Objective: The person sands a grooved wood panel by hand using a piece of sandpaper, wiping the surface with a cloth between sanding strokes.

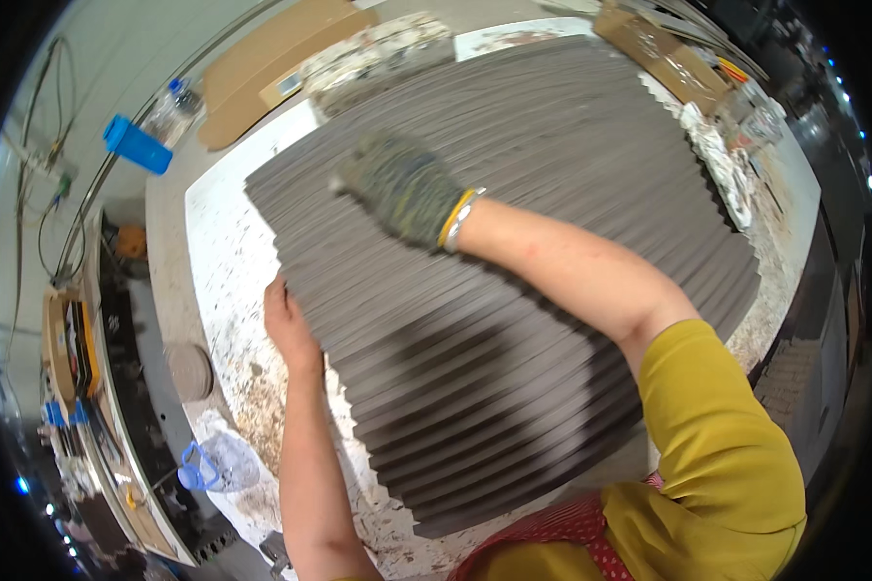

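A large dark grey sheet with wavy parallel ridges lies across the white worktop, its left and right edges jagged. My bare left hand is at the sheet's left edge, fingers bent against it; part of them is hidden. On the far left part of the ridges is my right hand, in a dark knitted glove with a yellow cuff. Motion smears its fingers. A small pale spot shows at their tip, and I cannot tell whether it is a fingertip or something held.
Beyond the sheet sit a rough pale block and brown cardboard. A blue cup stands far left, and a clear jug with a blue handle near left. At right are a cardboard box and crumpled white wrap.
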{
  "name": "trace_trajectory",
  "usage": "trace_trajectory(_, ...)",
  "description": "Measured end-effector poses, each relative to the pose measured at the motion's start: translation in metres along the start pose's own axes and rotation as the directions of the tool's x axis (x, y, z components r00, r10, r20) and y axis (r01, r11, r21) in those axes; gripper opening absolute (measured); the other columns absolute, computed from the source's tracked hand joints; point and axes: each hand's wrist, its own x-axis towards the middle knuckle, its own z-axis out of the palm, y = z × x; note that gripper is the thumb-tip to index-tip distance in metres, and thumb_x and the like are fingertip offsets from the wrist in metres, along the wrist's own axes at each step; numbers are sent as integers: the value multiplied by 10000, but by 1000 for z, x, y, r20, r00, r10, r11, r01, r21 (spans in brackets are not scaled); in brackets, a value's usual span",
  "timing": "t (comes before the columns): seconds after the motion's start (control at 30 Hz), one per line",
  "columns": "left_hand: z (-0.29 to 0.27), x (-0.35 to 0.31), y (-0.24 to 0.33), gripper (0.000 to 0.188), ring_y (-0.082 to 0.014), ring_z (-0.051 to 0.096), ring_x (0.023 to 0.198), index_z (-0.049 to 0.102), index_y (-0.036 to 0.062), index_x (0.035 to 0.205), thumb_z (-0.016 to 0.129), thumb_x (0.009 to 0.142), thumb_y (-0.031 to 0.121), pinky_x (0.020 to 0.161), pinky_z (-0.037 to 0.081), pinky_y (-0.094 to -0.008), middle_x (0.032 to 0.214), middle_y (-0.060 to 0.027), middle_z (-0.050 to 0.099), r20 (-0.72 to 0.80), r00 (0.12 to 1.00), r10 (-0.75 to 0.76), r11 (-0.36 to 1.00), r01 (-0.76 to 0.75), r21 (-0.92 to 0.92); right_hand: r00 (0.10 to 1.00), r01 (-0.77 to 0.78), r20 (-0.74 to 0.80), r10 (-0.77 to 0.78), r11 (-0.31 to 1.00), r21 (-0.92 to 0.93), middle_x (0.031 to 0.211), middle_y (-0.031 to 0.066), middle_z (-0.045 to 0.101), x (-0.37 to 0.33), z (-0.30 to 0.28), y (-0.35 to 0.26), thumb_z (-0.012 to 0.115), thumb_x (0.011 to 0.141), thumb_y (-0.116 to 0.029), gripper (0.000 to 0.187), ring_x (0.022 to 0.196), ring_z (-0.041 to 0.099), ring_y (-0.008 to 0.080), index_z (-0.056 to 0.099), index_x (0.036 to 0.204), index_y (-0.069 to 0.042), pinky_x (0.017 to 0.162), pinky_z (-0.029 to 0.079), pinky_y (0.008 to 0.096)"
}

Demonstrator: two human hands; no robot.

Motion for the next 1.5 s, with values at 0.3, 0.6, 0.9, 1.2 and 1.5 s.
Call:
trace_trajectory(0.3,5,4,-21,294,-270,566,1020,553,-74,1171,422,910,-42,945,425,-329,1127,-151,593,-18,995,101,995,-100,21,974,-179,126,186,982,-68,985,170,630,-45,-61,72,574,871,-175,171,944,614,328,668,986,-90,846,481,436)
trace_trajectory(0.6,-1,8,-37,314,-289,568,1044,550,-62,1194,426,906,-39,964,423,-342,1150,-163,593,-33,992,121,979,-113,169,811,-471,317,492,870,-147,1021,181,644,-80,-131,128,565,892,-212,185,966,628,323,656,911,-52,827,504,425)
trace_trajectory(0.9,-5,8,-41,333,-286,552,1091,540,-57,1217,422,906,-50,984,415,-353,1201,-166,577,-23,995,93,974,-86,208,728,-643,270,630,764,-48,1150,140,608,-108,-150,149,501,970,-317,319,643,646,226,611,1150,-78,539,529,315)
trace_trajectory(1.2,-13,14,-67,311,-289,531,1115,530,-57,1220,416,935,-10,988,396,-344,1229,-160,559,-4,987,160,960,-155,233,882,-430,135,452,888,-161,1014,205,604,-125,-156,179,622,836,-185,258,994,585,365,624,1056,-49,877,466,442)
trace_trajectory(1.5,-12,19,-84,300,-255,545,1057,534,-51,1203,419,929,-16,960,405,-319,1177,-135,573,-22,980,196,969,-190,157,776,-582,123,618,778,-239,1072,194,602,-143,-200,205,612,862,-248,249,976,589,360,668,1054,-99,858,473,439)
